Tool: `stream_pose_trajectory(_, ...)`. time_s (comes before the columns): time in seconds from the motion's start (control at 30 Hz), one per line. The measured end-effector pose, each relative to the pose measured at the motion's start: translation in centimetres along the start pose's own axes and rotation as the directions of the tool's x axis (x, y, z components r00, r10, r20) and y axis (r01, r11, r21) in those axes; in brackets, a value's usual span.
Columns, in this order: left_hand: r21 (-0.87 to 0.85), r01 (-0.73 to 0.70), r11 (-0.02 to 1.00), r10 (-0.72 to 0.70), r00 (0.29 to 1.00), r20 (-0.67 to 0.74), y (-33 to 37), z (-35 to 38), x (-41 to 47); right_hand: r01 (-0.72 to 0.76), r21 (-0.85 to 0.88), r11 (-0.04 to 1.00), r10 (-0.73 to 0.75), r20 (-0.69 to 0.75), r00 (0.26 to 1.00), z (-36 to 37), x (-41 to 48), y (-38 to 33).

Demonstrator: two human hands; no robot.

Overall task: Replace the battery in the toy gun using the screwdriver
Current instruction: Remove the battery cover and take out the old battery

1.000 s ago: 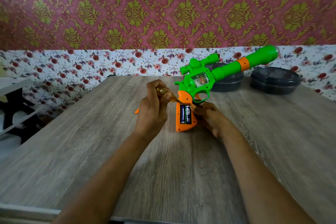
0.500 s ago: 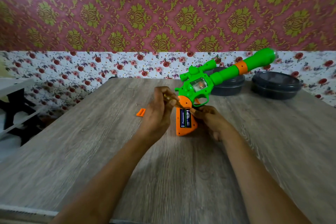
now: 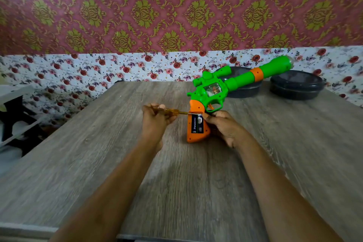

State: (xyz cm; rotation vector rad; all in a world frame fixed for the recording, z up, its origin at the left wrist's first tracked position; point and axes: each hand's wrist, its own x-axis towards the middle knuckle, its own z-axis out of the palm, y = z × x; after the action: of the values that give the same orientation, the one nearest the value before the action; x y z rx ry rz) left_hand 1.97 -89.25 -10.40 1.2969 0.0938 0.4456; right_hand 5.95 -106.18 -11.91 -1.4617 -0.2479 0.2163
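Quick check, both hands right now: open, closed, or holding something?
Left hand: closed around the screwdriver.
Right hand: gripping the toy gun by its orange handle.

The left hand (image 3: 155, 124) hides most of the screwdriver (image 3: 173, 112) handle, and its tip is too small to tell. Fingers of the right hand (image 3: 225, 127) vanish behind the toy gun (image 3: 214, 92), whose barrel covers part of a dark container (image 3: 245, 91) at the far edge of the table (image 3: 98, 163).
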Motion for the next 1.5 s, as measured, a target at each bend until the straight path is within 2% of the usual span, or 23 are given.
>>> stream_pose_trajectory(0.17, -0.124, 0.301, 0.946, -0.308, 0.951, -0.038, -0.1, -0.4, 0.7, -0.051, 0.021, 0.998, 0.05, 0.041, 0.998, 0.0, -0.2, 0.0)
stream_pose_trajectory(0.33, -0.158, 0.407, 0.9, -0.419, 0.907, -0.048, 0.3, -0.5, 0.7, -0.058, -0.016, 0.998, 0.059, 0.055, 0.997, 0.0, -0.4, -0.2)
stream_pose_trajectory(0.43, -0.157, 0.346, 0.925, -0.357, 0.932, -0.053, 0.4, -0.4, 0.3, -0.066, 0.009, 0.998, 0.066, 0.053, 0.996, 0.2, -0.3, -0.3)
stream_pose_trajectory(0.53, -0.092, 0.109, 0.99, -0.112, 0.993, -0.027, 0.5, 0.0, -0.3, -0.075, 0.145, 0.986, 0.07, 0.039, 0.997, 0.6, 0.0, -0.5)
stream_pose_trajectory(0.6, -0.02, -0.034, 0.999, 0.034, 0.999, 0.015, 0.6, 0.1, -0.6, -0.077, 0.243, 0.967, 0.072, 0.031, 0.997, 0.7, 0.1, -0.6)
stream_pose_trajectory(0.67, -0.03, -0.048, 0.998, 0.048, 0.999, 0.012, 0.6, 0.1, -0.6, -0.075, 0.313, 0.947, 0.07, 0.027, 0.997, 0.7, 0.2, -0.7)
stream_pose_trajectory(0.73, -0.104, 0.032, 0.994, -0.035, 0.999, -0.032, 0.6, 0.0, -0.2, -0.057, 0.331, 0.942, 0.055, 0.016, 0.998, 0.7, 0.2, -0.6)
stream_pose_trajectory(0.8, -0.175, 0.096, 0.98, -0.109, 0.992, -0.062, 0.5, -0.2, 0.0, -0.033, 0.277, 0.96, 0.035, -0.002, 0.999, 0.7, 0.1, -0.7)
stream_pose_trajectory(0.9, -0.201, 0.109, 0.973, -0.124, 0.99, -0.066, 0.4, -0.3, -0.1, -0.003, 0.207, 0.978, 0.004, -0.005, 1.0, 0.8, 0.0, -0.7)
stream_pose_trajectory(1.03, -0.182, 0.01, 0.983, -0.025, 0.997, -0.08, 0.8, 0.1, -0.8, -0.019, 0.193, 0.981, 0.026, -0.034, 0.999, 0.9, -0.1, -0.8)
stream_pose_trajectory(1.17, -0.209, -0.231, 0.95, 0.196, 0.965, -0.173, 1.8, 0.1, -1.0, -0.015, 0.203, 0.979, 0.023, -0.036, 0.999, 0.7, -0.1, -0.8)
stream_pose_trajectory(1.3, -0.097, -0.389, 0.916, 0.372, 0.915, -0.155, 2.4, -0.1, -1.4, 0.032, 0.12, 0.992, -0.029, -0.027, 0.999, 0.9, -0.1, -0.9)
stream_pose_trajectory(1.4, 0.192, -0.417, 0.888, 0.43, 0.903, -0.026, 2.1, 0.1, -1.9, 0.049, 0.085, 0.995, -0.048, -0.007, 0.999, 1.3, -0.3, -1.0)
stream_pose_trajectory(1.43, 0.34, -0.424, 0.84, 0.434, 0.899, 0.049, 1.8, 0.2, -2.0, 0.054, 0.075, 0.996, -0.053, -0.009, 0.999, 1.3, -0.3, -1.0)
stream_pose_trajectory(1.5, 0.597, -0.451, 0.664, 0.42, 0.885, 0.202, 1.3, 0.4, -2.0, 0.067, 0.048, 0.997, -0.066, -0.012, 0.998, 1.6, -0.4, -1.0)
